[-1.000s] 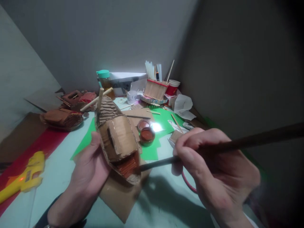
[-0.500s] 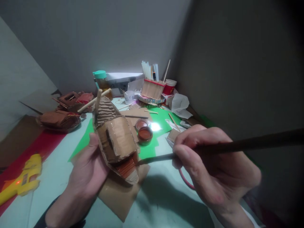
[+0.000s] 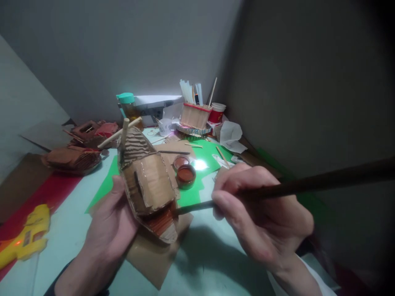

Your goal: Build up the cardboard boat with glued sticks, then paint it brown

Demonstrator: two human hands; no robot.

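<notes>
My left hand [image 3: 109, 222] grips a small cardboard model boat [image 3: 157, 181] from its left side and from below, holding it above the table. The boat has a corrugated bow, a curved cabin roof and wooden sticks at the far end. Part of its near deck is coated reddish brown, while the tip is bare. My right hand [image 3: 256, 205] pinches a dark-handled paintbrush [image 3: 296, 185], its tip touching the boat's painted deck at the right edge. Beyond the boat, an open jar of brown paint [image 3: 186, 175] stands beside its lid [image 3: 181, 162].
A yellow glue gun [image 3: 29, 236] with a lit orange light lies at left. Brown-painted model boats [image 3: 72, 158] sit at back left. Along the back are a teal-lidded bottle [image 3: 126, 100], a stick holder [image 3: 195, 116] and a red cup [image 3: 217, 113]. Cardboard [image 3: 160, 263] lies under the boat.
My right hand and the brush have shifted left, with the brush tip still at the painted deck. The whole view has moved slightly, and my left hand keeps its hold on the boat.
</notes>
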